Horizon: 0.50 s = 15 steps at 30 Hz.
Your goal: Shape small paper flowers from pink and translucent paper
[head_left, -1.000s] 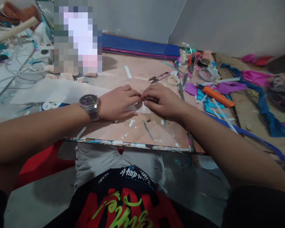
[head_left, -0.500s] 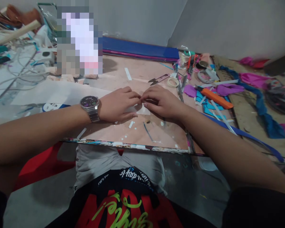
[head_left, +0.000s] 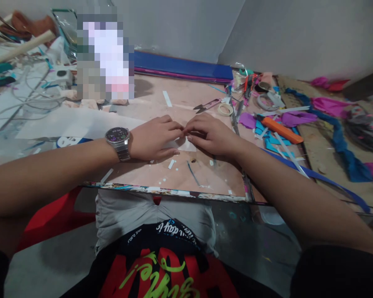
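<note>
My left hand [head_left: 157,138], with a watch [head_left: 117,136] on its wrist, rests on a white sheet of paper [head_left: 186,145]. Its fingers reach to the right, and the thumb lies apart from them, so the hand is open. Opposite it, my right hand [head_left: 209,134] is curled, with fingers and thumb drawn together close to the left fingertips. What the right fingers pinch is hidden. Between and below both hands a small part of the paper shows. Thread snips [head_left: 207,106] and a roll of tape [head_left: 225,109] lie just beyond the right hand.
A long blue stack [head_left: 183,66] lies against the wall. Right of the hands are an orange box cutter [head_left: 282,129], purple scraps [head_left: 298,118] and a blue strip [head_left: 329,186]. Cables [head_left: 27,93] and a larger white sheet [head_left: 68,121] are at left. Small white scraps [head_left: 171,164] dot the tabletop.
The camera view has shifted very slightly. Both hands keep the same place and pose on the paper.
</note>
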{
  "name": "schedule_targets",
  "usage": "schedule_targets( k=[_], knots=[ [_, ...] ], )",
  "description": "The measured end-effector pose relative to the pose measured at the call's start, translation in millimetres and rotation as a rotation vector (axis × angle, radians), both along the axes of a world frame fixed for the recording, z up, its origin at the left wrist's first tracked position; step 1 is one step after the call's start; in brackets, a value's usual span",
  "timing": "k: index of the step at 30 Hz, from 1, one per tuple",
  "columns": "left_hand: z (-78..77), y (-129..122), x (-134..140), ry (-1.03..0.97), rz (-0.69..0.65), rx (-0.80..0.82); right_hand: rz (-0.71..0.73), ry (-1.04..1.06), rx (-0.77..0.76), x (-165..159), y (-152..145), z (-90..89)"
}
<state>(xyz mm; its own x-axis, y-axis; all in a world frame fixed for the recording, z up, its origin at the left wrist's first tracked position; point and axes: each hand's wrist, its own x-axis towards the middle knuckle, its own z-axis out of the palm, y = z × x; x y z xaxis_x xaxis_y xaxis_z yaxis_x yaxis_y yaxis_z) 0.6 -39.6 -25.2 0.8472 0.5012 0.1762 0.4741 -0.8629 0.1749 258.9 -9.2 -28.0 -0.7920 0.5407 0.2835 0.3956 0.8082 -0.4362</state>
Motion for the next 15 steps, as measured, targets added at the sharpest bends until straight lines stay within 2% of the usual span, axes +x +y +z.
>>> schedule_targets(
  k=[15],
  knots=[
    [-0.8,0.2,-0.4,-0.004,-0.003,0.012,-0.010,0.009,0.003,-0.1,-0.9,-0.2]
  ],
)
